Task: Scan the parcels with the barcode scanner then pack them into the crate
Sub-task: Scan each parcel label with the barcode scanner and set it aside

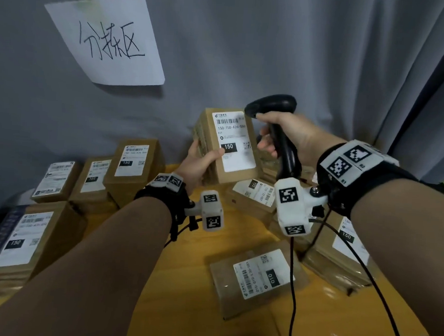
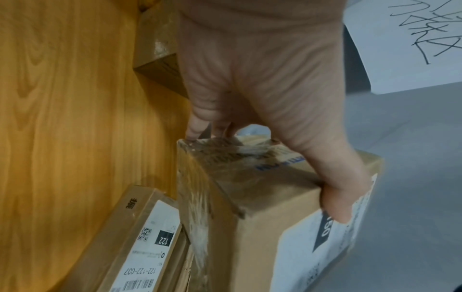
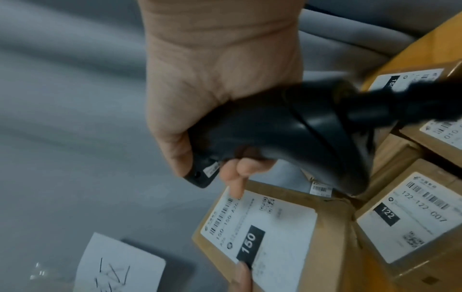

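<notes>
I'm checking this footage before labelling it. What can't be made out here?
- Crate: in no view.
- Black barcode scanner: its window faces away in the head view; blurred in the right wrist view.
- Held brown cardboard parcel: small label print blurred; left hand hides its underside.

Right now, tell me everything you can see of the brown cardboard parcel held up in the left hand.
The brown cardboard parcel is an oblong taped box, held upright above the wooden table. Its white shipping label faces the camera: barcode on top, a black "150" block, a small QR code. The left hand grips its lower left, thumb on the label. The black barcode scanner, in the right hand, sits beside its top right.
</notes>
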Available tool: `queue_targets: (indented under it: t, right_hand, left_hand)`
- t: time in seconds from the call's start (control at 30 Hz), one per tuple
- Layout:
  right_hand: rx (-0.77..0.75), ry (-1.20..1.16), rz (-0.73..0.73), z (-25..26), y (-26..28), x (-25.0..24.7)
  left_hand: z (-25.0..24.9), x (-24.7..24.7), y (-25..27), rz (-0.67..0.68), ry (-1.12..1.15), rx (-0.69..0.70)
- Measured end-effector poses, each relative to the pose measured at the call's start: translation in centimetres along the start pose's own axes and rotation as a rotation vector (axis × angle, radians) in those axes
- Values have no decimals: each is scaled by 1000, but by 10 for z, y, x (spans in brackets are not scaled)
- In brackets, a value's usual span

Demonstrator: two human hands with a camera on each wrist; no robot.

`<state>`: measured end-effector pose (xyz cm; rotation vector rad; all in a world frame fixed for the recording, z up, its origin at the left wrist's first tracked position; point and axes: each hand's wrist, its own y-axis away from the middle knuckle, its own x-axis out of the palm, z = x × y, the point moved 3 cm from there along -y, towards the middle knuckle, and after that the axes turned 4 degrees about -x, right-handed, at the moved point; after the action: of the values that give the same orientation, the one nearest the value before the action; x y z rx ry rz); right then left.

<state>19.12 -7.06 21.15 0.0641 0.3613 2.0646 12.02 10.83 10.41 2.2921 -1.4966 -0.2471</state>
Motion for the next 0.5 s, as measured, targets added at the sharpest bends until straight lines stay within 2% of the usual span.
queue_targets:
  t: [0.13,0.5]
  right_hand:
    - [3,48,-34,-8,5,1]
    - [31,204,1,-7,14,11]
  left_hand:
    - [9,-2,-7,-35,-21,7]
    - [23,-9,-15,-129,-83,-29]
